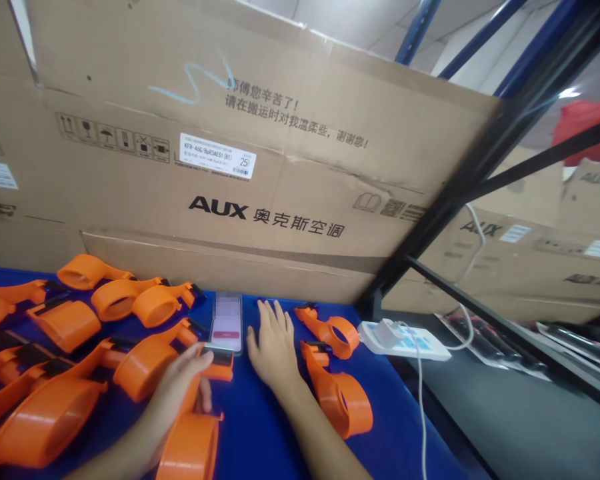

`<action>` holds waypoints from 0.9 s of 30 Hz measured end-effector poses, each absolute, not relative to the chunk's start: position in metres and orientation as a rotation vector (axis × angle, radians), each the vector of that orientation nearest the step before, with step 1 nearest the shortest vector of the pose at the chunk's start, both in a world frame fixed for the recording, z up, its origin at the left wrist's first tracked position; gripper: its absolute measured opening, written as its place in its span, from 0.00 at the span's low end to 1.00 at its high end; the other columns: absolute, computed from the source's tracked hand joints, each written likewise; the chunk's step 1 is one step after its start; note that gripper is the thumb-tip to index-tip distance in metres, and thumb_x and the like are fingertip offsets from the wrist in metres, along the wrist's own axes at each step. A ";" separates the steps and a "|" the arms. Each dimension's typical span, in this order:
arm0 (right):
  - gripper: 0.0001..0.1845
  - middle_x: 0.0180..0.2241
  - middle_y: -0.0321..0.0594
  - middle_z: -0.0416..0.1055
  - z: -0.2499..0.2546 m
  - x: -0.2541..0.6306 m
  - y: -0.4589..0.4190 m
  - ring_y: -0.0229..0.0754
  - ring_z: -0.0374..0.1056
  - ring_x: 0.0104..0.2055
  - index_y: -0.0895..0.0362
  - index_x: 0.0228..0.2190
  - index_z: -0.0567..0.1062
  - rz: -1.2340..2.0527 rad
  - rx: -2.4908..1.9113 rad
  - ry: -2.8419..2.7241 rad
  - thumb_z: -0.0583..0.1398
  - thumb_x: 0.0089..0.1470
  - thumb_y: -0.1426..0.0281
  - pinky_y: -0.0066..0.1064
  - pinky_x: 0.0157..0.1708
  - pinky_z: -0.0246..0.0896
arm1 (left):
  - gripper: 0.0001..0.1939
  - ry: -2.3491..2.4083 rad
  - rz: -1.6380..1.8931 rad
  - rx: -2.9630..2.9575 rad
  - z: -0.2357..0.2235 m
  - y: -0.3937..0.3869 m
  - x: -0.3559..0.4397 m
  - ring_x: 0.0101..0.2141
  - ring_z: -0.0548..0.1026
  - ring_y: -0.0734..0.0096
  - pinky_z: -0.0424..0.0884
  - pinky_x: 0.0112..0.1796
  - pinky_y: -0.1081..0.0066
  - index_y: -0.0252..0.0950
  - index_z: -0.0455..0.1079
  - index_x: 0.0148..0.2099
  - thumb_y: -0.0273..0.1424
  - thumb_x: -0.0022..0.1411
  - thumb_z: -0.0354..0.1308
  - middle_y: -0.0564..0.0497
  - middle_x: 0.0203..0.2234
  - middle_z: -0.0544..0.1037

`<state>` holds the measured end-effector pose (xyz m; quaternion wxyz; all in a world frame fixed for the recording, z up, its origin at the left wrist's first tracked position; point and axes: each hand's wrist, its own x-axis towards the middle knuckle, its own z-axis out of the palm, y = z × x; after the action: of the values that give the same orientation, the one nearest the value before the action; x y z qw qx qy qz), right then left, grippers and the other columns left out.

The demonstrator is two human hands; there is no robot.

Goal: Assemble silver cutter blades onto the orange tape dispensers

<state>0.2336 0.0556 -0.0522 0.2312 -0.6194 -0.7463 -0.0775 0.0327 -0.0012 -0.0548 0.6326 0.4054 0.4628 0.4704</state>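
Observation:
My left hand [180,387] reaches over an orange tape dispenser [193,440] in front of me, fingers stretched toward the black blade end of another dispenser [150,360]; it holds nothing that I can see. My right hand [273,347] lies flat and open on the blue table cover [260,427], fingers pointing away, just right of a phone [227,322] with a lit screen. Two more orange dispensers, one [330,330] and the other [340,393], lie right of my right hand.
Several orange dispensers [65,320] crowd the left of the table. Large AUX cardboard boxes [280,167] stand close behind. A white power strip [405,339] with a plugged charger and cable sits at the table's right edge, beside a black shelf frame [480,180].

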 end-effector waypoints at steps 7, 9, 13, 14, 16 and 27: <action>0.24 0.58 0.54 0.73 -0.049 0.241 0.063 0.57 0.60 0.66 0.61 0.59 0.70 -0.222 -1.699 -2.030 0.53 0.64 0.69 0.51 0.67 0.47 | 0.21 1.052 1.085 0.917 -0.055 -0.006 0.035 0.14 0.69 0.70 0.63 0.19 0.76 0.38 0.67 0.45 0.49 0.62 0.61 0.56 0.12 0.74; 0.21 0.53 0.52 0.76 -0.046 0.244 0.063 0.56 0.65 0.61 0.60 0.55 0.73 -0.225 -1.701 -2.005 0.52 0.65 0.68 0.50 0.64 0.51 | 0.21 1.054 1.078 0.916 -0.056 -0.007 0.035 0.14 0.69 0.71 0.62 0.19 0.76 0.38 0.67 0.46 0.49 0.62 0.61 0.56 0.12 0.74; 0.24 0.57 0.53 0.73 -0.045 0.245 0.063 0.58 0.61 0.63 0.61 0.59 0.70 -0.238 -1.686 -1.982 0.53 0.64 0.69 0.52 0.65 0.49 | 0.22 1.070 1.083 0.927 -0.058 -0.006 0.034 0.15 0.70 0.71 0.63 0.21 0.76 0.37 0.66 0.48 0.49 0.63 0.61 0.56 0.12 0.74; 0.25 0.59 0.53 0.72 -0.045 0.244 0.062 0.58 0.59 0.65 0.61 0.60 0.68 -0.239 -1.677 -1.989 0.54 0.64 0.69 0.53 0.66 0.46 | 0.23 1.070 1.083 0.926 -0.058 -0.006 0.034 0.16 0.70 0.70 0.63 0.22 0.76 0.37 0.66 0.49 0.49 0.63 0.61 0.56 0.12 0.74; 0.26 0.58 0.53 0.73 -0.047 0.244 0.062 0.57 0.59 0.65 0.60 0.61 0.68 -0.233 -1.663 -2.003 0.54 0.63 0.70 0.54 0.67 0.43 | 0.25 1.071 1.080 0.915 -0.058 -0.005 0.034 0.16 0.70 0.70 0.64 0.22 0.75 0.37 0.66 0.52 0.49 0.63 0.61 0.56 0.12 0.74; 0.25 0.60 0.52 0.71 -0.050 0.244 0.056 0.60 0.56 0.68 0.57 0.59 0.71 -0.203 -1.687 -2.058 0.58 0.61 0.68 0.57 0.66 0.43 | 0.22 1.053 1.061 0.913 -0.060 -0.006 0.034 0.15 0.69 0.72 0.62 0.21 0.77 0.38 0.65 0.50 0.48 0.64 0.61 0.57 0.12 0.74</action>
<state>0.2441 0.0565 -0.0497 0.2341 -0.6145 -0.7497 -0.0740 0.0339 -0.0060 -0.0602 0.6404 0.4002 0.4616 0.4654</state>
